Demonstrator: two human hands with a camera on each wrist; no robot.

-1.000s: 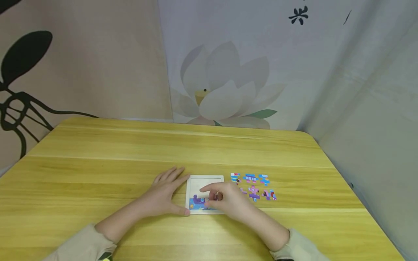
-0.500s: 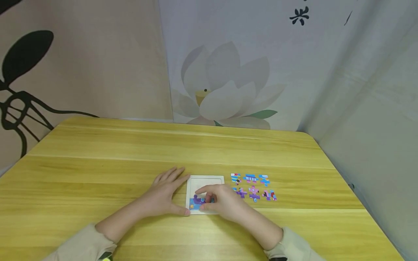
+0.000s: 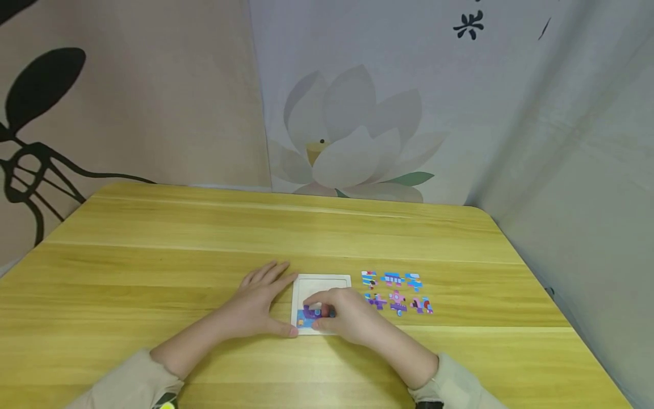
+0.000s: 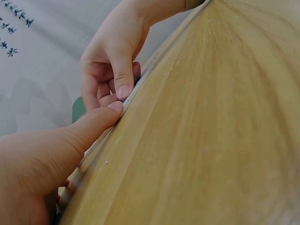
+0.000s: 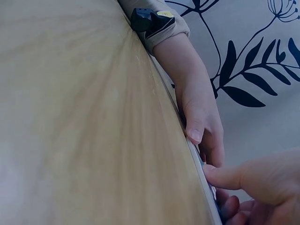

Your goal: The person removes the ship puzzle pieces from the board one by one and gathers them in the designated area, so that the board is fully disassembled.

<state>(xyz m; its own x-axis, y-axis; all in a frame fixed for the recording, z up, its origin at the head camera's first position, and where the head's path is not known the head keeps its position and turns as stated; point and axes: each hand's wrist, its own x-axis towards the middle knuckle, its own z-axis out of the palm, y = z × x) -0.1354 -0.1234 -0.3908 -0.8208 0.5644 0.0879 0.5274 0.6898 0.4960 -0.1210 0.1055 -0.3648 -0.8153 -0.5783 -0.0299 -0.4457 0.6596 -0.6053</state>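
A white square puzzle tray (image 3: 323, 276) lies on the table. Blue and purple puzzle pieces (image 3: 302, 320) fill its lower left corner, while the upper part shows bare backing. My left hand (image 3: 255, 307) rests at the tray's left side, fingers spread and straight, its thumb against the lower left corner. Over the tray, my right hand (image 3: 349, 318) has thumb and index finger curled round a purple and blue puzzle piece (image 3: 318, 313) beside the corner pieces. The hand covers the tray's lower right. In the left wrist view, the right thumb (image 4: 123, 84) sits close to the left thumb at the tray's edge.
To the right of the tray, several loose puzzle pieces (image 3: 393, 279) lie in two rows, pink, purple and blue. The wooden table (image 3: 204, 227) reaches back to a printed curtain (image 3: 357, 113).
My right hand has shifted left and slightly inward over the tray, uncovering more of the loose piece at the lower row's left. The left hand stays in place at the tray.
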